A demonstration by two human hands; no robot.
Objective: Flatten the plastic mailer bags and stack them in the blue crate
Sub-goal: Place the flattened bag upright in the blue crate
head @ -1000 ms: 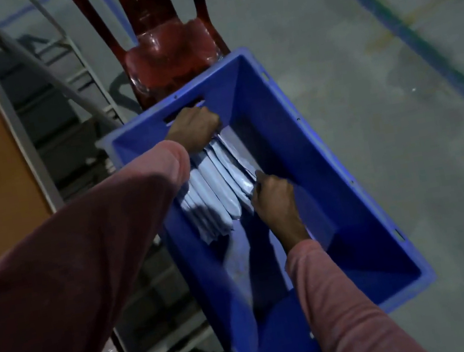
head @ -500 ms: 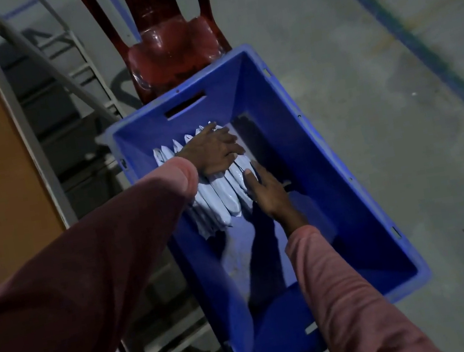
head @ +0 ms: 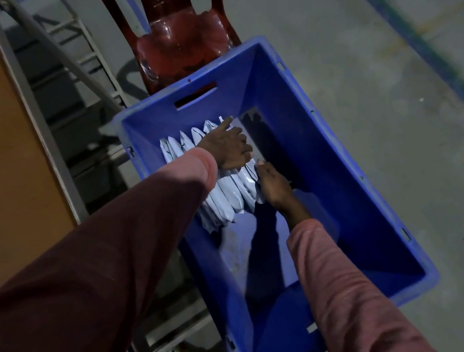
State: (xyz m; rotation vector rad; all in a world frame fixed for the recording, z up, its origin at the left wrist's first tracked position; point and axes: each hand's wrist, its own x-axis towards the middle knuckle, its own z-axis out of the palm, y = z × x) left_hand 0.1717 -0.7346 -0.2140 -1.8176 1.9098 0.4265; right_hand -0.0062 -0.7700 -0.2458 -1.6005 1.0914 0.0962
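Head view: row of pale flat plastic mailer bags [head: 223,205] stands on edge inside the deep blue plastic crate [head: 345,163], packed against its far-left wall; long axes run from the near side to the handle-slot end; left hand [head: 227,149] lies spread, palm down, atop the row; right hand [head: 273,182] open, fingers flat against the row's right flank, nearer the loose end; red plastic chair [head: 181,46] beyond.

Inside the blue crate [head: 338,139], the row of mailer bags [head: 223,202] and both hands fill the far left corner, while the floor right of the bags and toward the near wall lies bare, hemmed by the crate's tall walls.
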